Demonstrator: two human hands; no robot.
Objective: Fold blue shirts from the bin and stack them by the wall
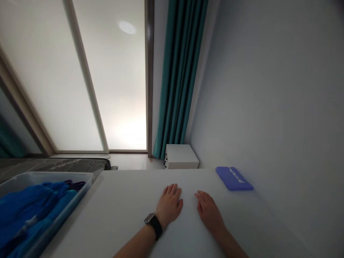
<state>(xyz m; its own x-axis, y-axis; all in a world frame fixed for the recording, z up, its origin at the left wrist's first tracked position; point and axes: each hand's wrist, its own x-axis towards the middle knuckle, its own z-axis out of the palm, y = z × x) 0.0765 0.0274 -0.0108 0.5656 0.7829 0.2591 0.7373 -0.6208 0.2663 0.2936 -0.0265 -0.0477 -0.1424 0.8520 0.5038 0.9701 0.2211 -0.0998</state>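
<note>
My left hand (169,205) lies flat on the white table (126,200), fingers stretched out and holding nothing; a black watch is on its wrist. My right hand (209,211) rests flat beside it, a short gap apart, fingers out and empty. A folded blue cloth (233,178) with white lettering lies on the table's far right, beyond my right hand. At the left, a clear plastic bin (80,193) holds a heap of blue fabric (32,211).
A grey wall runs along the table's right side. Beyond the table's far edge stands a small white cabinet (180,156), with a teal curtain (180,79) above it and frosted sliding panels (80,79) to the left. A dark striped surface (53,165) lies behind the bin.
</note>
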